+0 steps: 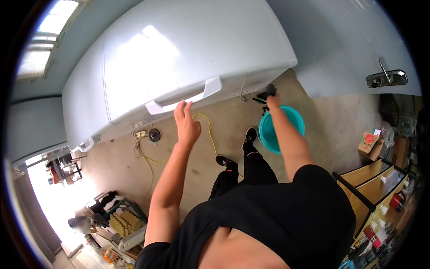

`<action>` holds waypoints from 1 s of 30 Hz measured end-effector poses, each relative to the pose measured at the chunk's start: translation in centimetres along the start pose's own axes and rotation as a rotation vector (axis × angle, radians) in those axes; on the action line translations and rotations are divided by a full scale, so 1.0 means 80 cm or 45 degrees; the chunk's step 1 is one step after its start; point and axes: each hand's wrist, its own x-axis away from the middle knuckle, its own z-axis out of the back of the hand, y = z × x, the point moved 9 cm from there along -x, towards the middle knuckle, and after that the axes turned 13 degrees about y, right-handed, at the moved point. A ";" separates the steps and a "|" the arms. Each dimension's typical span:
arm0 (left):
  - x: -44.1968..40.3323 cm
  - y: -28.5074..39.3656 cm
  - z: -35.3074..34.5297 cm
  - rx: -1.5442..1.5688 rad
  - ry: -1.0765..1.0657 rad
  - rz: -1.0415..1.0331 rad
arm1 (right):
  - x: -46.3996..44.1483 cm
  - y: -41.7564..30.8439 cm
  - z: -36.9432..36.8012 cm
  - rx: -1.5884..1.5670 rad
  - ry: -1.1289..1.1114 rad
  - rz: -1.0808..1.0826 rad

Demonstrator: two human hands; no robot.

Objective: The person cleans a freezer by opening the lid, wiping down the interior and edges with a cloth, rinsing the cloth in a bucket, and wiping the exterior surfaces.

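Observation:
My left hand [186, 125] reaches to the white handle [207, 91] of a large white appliance with two panels [197, 40], which looks like a refrigerator. Its fingers are stretched out, with the tips at the handle's near edge and not visibly wrapped round it. My right hand [273, 102] is closed on a small dark object [270, 90], whose kind I cannot make out. Thin green pieces show beside that object. Below my right forearm, a teal bucket [294, 117] stands on the floor, partly hidden by the arm.
A yellow cord [208, 127] crosses the concrete floor near my feet. A round black object [154, 135] lies beside a power strip. Cluttered goods [125, 222] sit at lower left. At right are a metal door handle [387, 79], a cardboard box [370, 144] and a wooden shelf [360, 174].

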 end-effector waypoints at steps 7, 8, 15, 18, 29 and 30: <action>0.268 -0.041 -0.032 1.125 -0.356 1.547 | 0.250 -0.031 0.060 -0.555 -0.784 -0.910; 0.293 -0.028 -0.032 1.440 -0.393 1.885 | 0.302 -0.050 0.049 -0.654 -0.930 -1.012; 0.312 -0.051 0.047 2.218 -0.141 2.074 | 0.558 -0.152 0.005 -0.377 -1.968 -0.692; 0.323 -0.087 0.081 1.971 0.125 1.928 | 0.582 -0.147 -0.012 0.000 -1.901 -0.221; 0.405 -0.178 0.221 1.292 0.677 1.432 | 0.637 -0.278 -0.025 0.108 -1.330 1.240; 0.416 -0.187 0.226 1.291 0.703 1.442 | 0.640 -0.282 -0.032 0.116 -1.350 1.255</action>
